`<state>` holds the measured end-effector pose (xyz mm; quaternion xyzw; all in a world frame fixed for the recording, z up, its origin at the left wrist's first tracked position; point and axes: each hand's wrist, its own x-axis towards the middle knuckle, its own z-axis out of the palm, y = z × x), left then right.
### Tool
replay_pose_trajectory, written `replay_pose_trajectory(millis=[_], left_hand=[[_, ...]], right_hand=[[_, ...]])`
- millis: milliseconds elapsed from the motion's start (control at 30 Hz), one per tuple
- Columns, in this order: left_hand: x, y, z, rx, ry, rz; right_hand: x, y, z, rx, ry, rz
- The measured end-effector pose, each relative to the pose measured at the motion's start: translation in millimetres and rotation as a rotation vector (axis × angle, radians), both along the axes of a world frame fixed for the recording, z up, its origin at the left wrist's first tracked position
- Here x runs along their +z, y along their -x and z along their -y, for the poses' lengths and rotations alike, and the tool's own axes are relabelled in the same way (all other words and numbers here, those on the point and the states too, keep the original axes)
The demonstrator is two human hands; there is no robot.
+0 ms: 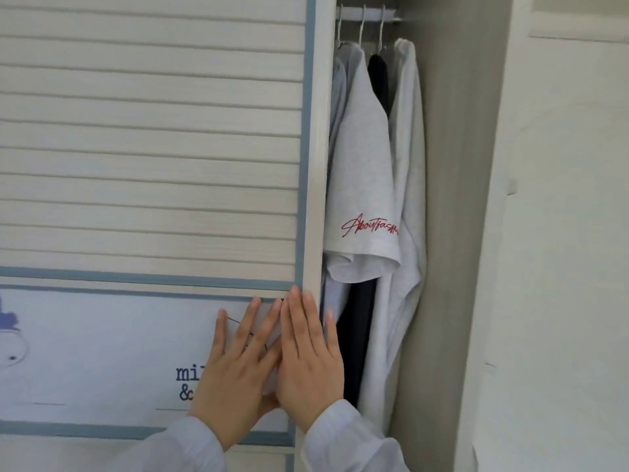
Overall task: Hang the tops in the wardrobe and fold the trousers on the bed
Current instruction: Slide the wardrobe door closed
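Sliding door [149, 137] fills the left and centre of the frame, slatted up top, printed panel lower left. Wardrobe [452, 199] gap runs down the right of centre, side wall beyond it. Tops [364, 158] are already up there: pale grey tee with red script on the sleeve, a dark one behind it, a light long one at right, all on hangers [362, 28] from the rail [371, 14] at the top of the frame. My left hand [235, 376] is flat on the printed panel at lower centre, fingers straight and spread, holding nothing. My right hand [309, 356] is just beside it, overlapping slightly, flat on the door's edge strip, fingers straight and close together, holding nothing. Step, my guess: hanging looks done for these, I'm pushing the door along its track. Which way, can't tell from one frame. Next move calls for an even sideways push with both palms, watching that the grey tee sleeve near the door edge doesn't snag. Hidden: bed and trousers not in view; door track, wardrobe bottom and my forearms cut off; panel lettering partly covered by my left hand; any further tops behind the door unseen.
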<state>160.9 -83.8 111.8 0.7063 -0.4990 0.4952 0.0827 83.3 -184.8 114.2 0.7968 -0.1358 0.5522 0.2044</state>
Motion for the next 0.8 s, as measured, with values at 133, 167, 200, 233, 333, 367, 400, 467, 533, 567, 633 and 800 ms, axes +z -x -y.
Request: replay_pose_trajectory(millis=[133, 167, 200, 233, 333, 367, 400, 467, 533, 567, 633, 800], left_hand=[[-1, 14, 22, -0.028, -0.025, -0.007], [-1, 18, 27, -0.035, -0.03, -0.008], [-1, 21, 31, -0.051, -0.026, -0.008], [-1, 24, 35, -0.068, -0.02, -0.008], [-2, 34, 47, -0.099, -0.008, -0.006], [-3, 37, 50, -0.105, -0.004, -0.006], [-2, 40, 54, -0.114, 0.001, -0.01], [-3, 46, 61, -0.125, 0.008, -0.012], [-4, 51, 66, -0.136, 0.008, -0.019], [-4, 53, 69, -0.142, 0.01, -0.022], [-4, 56, 72, -0.151, 0.015, -0.022], [-2, 64, 80, -0.159, 0.034, -0.021]], right_hand=[[2, 16, 18, -0.021, 0.033, 0.058], [2, 19, 21, -0.027, 0.034, 0.075], [3, 23, 24, -0.035, 0.028, 0.083], [4, 27, 27, -0.046, 0.022, 0.083], [4, 40, 34, -0.074, 0.02, 0.062], [4, 44, 36, -0.081, 0.016, 0.056], [4, 48, 38, -0.092, 0.015, 0.052], [6, 55, 42, -0.108, 0.009, 0.051], [7, 60, 47, -0.118, 0.012, 0.045], [6, 63, 49, -0.115, 0.017, 0.046], [6, 67, 52, -0.107, 0.014, 0.044], [6, 72, 58, -0.135, -0.004, 0.04]])
